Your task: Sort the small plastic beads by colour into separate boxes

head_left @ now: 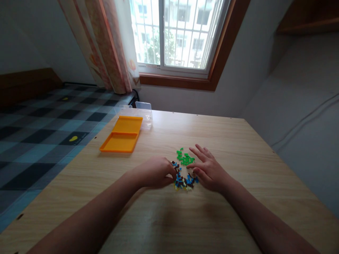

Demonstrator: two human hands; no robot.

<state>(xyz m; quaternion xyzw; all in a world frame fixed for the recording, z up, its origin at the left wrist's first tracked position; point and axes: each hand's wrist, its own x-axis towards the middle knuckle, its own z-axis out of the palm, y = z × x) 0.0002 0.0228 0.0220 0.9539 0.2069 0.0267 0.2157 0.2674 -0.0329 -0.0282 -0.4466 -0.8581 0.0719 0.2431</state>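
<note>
Left: open orange plastic case point(119, 143) near bench point(225, 134) edge, clear plastic box point(147, 122) behind. Left hand point(157, 173) curled at mixed pieces point(180, 180) — cannot tell if pinching 1. Separation looks partial: green pieces point(184, 159) grouped beyond, 4 other colours intermixed. Right hand point(209, 173) spread beside both — open room toward right edge.
</note>
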